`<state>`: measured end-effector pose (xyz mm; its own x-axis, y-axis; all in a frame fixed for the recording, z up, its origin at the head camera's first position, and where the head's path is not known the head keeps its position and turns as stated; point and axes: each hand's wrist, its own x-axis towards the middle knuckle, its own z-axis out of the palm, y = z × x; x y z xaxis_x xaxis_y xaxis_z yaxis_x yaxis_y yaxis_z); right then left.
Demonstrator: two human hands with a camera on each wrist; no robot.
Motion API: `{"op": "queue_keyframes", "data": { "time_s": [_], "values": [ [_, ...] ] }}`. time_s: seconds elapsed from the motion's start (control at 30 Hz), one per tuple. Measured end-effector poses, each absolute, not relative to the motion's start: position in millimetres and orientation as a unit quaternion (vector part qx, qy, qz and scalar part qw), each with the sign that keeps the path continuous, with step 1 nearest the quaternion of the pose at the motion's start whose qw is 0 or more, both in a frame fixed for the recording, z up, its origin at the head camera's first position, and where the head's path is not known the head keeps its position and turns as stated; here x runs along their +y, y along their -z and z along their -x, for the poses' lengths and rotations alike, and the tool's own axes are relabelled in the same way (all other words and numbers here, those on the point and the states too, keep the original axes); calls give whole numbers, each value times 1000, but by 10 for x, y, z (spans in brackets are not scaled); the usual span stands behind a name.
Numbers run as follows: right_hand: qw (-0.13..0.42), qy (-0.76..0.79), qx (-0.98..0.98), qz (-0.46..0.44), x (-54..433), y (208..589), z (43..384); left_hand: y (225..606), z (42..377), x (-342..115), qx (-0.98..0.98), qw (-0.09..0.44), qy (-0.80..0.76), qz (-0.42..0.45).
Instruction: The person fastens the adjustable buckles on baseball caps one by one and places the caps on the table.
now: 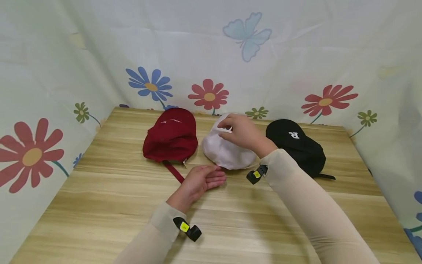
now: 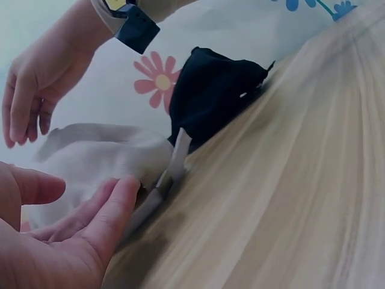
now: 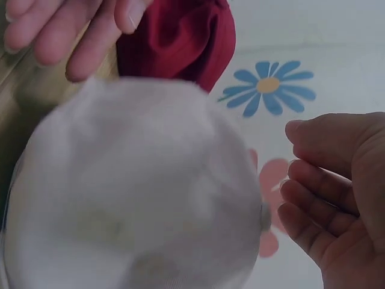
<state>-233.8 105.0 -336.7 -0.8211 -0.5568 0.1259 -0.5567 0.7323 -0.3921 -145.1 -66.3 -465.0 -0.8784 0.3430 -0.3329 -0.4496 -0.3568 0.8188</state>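
Note:
A white cap (image 1: 227, 156) lies mid-table between a red cap (image 1: 171, 137) and a black cap (image 1: 298, 146) with a white letter R. My right hand (image 1: 245, 134) hovers over the white cap, fingers loosely bent. The right wrist view shows a gap between that hand (image 3: 343, 186) and the white cap (image 3: 132, 174), with nothing held. At the white cap's near edge is my left hand (image 1: 202, 181), its fingers stretched out. Seen from the left wrist, its fingertips (image 2: 127, 188) are close beside the cap's strap (image 2: 174, 159); whether they touch cannot be told.
All the caps rest on a wood-grain table (image 1: 132, 205). The red cap's strap (image 1: 173, 171) trails toward my left hand, and the black cap's strap (image 1: 325, 176) points right. A flower-printed curtain (image 1: 184, 44) stands behind the table and along both sides.

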Motion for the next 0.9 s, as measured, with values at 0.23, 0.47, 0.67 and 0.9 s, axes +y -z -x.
{"op": "queue_keyframes", "data": {
  "time_s": [0.23,0.47,0.67,0.9],
  "values": [
    [-7,208,925,319,861,3352,2319,4559,1462,-873,518,214,-826,55],
    [2,208,919,334,623,3379,2304,4438,1463,-1326,527,163,-832,61],
    [0,223,915,337,405,3415,2303,4359,1438,-1722,527,124,-839,50],
    [-12,224,910,348,219,3526,2311,4333,1421,-2095,536,80,-835,96]
  ]
}}
